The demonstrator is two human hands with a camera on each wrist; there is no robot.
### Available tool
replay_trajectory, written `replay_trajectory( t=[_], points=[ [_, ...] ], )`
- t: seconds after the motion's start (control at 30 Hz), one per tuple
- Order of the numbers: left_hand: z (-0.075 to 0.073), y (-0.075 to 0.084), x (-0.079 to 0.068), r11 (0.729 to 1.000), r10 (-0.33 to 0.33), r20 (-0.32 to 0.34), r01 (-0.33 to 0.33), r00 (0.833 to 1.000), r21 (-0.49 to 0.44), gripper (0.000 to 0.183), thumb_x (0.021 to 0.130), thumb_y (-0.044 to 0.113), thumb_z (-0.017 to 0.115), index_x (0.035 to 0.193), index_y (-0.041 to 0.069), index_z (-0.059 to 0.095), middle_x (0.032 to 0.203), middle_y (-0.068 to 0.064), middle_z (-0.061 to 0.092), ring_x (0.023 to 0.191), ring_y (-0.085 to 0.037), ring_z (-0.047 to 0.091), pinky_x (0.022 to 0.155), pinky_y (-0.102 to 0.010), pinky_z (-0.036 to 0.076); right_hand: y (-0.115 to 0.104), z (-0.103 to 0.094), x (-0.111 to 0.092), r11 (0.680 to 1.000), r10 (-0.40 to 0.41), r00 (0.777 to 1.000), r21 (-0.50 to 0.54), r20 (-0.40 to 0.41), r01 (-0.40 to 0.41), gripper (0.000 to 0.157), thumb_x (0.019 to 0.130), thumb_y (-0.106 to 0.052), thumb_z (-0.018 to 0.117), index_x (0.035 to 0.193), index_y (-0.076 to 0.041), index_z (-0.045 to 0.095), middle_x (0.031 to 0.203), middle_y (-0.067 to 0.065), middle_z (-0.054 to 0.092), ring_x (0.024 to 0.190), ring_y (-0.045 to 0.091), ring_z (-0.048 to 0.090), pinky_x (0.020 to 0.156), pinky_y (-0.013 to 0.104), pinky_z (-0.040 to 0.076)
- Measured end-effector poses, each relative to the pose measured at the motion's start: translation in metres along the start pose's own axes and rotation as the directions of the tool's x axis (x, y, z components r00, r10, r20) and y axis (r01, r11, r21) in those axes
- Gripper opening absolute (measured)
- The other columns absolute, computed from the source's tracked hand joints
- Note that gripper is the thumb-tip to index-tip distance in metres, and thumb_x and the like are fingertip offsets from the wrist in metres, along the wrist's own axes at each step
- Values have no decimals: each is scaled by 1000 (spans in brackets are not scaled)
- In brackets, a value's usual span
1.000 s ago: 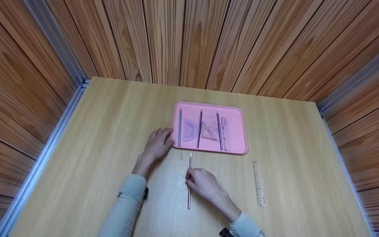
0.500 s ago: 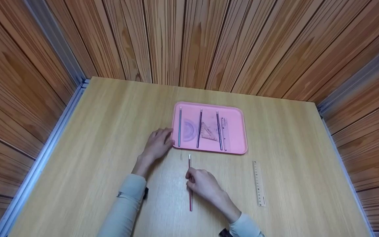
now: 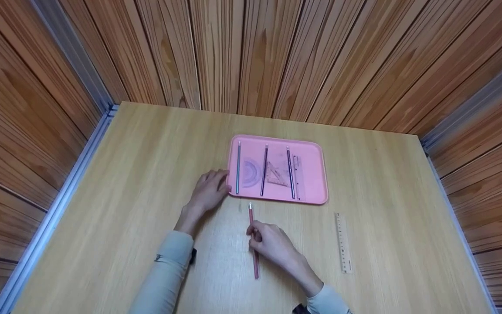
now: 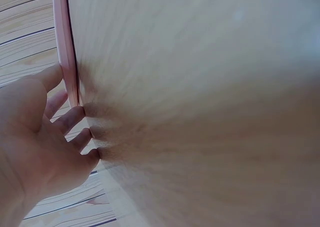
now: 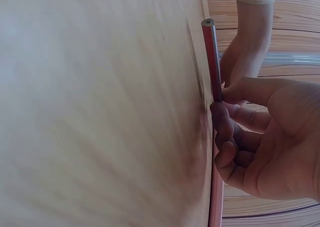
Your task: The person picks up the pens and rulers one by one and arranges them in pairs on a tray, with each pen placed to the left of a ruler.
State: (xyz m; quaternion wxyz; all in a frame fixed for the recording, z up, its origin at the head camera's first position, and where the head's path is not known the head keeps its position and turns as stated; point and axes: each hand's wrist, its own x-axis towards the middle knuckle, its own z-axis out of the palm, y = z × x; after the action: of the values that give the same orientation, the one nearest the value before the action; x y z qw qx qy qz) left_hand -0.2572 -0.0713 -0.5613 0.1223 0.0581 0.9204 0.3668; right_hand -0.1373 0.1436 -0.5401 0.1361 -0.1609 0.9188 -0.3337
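My right hand (image 3: 273, 242) pinches a red pencil (image 3: 256, 264) between thumb and fingers, just over the table in front of the tray. White-tipped end of this pencil points toward the tray. In the right wrist view, its other end, flat and unsharpened, sticks out past the fingertips of the right hand (image 5: 280, 137). My left hand (image 3: 209, 190) rests at the near left corner of the pink tray (image 3: 316, 174). In the left wrist view, the thumb of the left hand (image 4: 45, 132) touches the tray's rim (image 4: 65, 42), and its loosely spread fingertips meet the tabletop.
In the tray lie a teal pencil (image 3: 238, 168), two dark pencils (image 3: 264, 170) (image 3: 290, 172), a clear protractor (image 3: 251, 173), a set square (image 3: 277, 175) and a clear ruler (image 3: 300, 179). Another ruler (image 3: 343, 244) lies on the table at right. Wood-panelled walls surround the table.
The pencil in my right hand has turned from showing a silvery side to a red one. Its near end has swung slightly right. The left hand and the tray have stayed put.
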Motion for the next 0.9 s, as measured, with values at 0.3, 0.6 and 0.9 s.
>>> replay_trajectory(
  t=[0.3, 0.6, 0.9],
  points=[
    [0, 0, 0, 1000, 12, 2, -12, 1000, -5, 54, 101, 40, 53, 152, 28, 39, 158, -4, 38, 152, -30, 20, 124, -55, 15, 3, -7, -1, 999, -22, 998, -44, -60, 19, 16, 84, -6, 67, 100, -9, 68, 69, -7, 57, 60, 2, 47, 53, 18, 40],
    [-1, 0, -1, 1000, 28, 15, -28, 1000, 15, 53, 102, 38, 52, 151, 25, 41, 156, -8, 39, 151, -32, 20, 125, -52, 15, 7, -15, -2, 999, -4, 995, -48, -97, 0, 20, 81, -6, 67, 101, -10, 68, 67, -9, 58, 59, 2, 47, 53, 20, 40],
    [-1, 0, 0, 1000, 21, 19, -21, 1000, 11, 52, 102, 39, 51, 152, 26, 40, 157, -7, 37, 152, -31, 19, 125, -53, 15, 12, -18, -2, 999, -12, 991, -43, -132, 7, 29, 76, -1, 66, 104, -10, 66, 69, -4, 58, 61, 3, 46, 54, 21, 40]
  ],
)
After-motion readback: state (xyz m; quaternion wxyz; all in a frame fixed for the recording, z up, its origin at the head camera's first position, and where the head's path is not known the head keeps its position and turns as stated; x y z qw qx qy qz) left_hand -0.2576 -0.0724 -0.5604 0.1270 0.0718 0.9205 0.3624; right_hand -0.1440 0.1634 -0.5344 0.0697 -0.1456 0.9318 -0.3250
